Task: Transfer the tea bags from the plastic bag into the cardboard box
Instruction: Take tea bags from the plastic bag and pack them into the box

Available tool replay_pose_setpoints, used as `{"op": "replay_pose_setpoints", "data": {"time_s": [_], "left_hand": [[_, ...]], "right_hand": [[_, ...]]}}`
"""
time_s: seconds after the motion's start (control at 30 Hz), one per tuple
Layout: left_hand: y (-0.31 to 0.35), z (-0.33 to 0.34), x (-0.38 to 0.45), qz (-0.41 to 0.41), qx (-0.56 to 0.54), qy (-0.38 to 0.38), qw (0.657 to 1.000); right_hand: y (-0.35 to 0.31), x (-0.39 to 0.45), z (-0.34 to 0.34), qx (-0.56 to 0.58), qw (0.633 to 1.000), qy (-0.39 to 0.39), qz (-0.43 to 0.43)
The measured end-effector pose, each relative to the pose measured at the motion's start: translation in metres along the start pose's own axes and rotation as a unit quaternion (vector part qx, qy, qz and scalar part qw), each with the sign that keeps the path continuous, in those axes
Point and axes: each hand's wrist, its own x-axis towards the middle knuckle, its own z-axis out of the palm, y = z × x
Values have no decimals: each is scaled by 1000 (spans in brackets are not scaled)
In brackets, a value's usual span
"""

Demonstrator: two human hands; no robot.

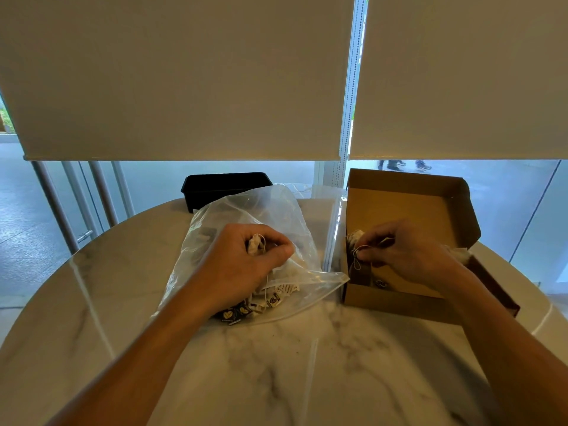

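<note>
A clear plastic bag (264,207) lies on the marble table (276,364), with several tea bags (246,310) and their dark tags inside near its lower edge. My left hand (242,265) is over the bag and grips a white tea bag (254,245) with its string. To the right stands the open cardboard box (408,210). My right hand (408,253) is inside the box and pinches a tea bag (355,236) by its string at the box's left wall. A dark tag (381,283) lies on the box floor.
A black plastic tray (226,186) stands behind the bag at the table's far edge. The box's lid flap (495,284) hangs open on the right. Behind the table are roller blinds and a glass wall. The table's round rim curves away left and right.
</note>
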Motion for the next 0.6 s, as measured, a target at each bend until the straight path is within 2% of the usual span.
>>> {"op": "replay_pose_setpoints", "data": {"time_s": [0.33, 0.43, 0.53, 0.6], "left_hand": [[-2, 0, 1, 2, 8, -4, 1000], [-2, 0, 0, -5, -7, -2, 1000], [-2, 0, 0, -9, 3, 11, 1000], [-1, 1, 0, -11, 16, 18, 1000]], "right_hand": [[3, -1, -6, 37, 999, 12, -15], [-1, -3, -12, 62, 994, 92, -11], [-13, -6, -15, 124, 967, 218, -41], [-28, -12, -14, 155, 950, 261, -75]]}}
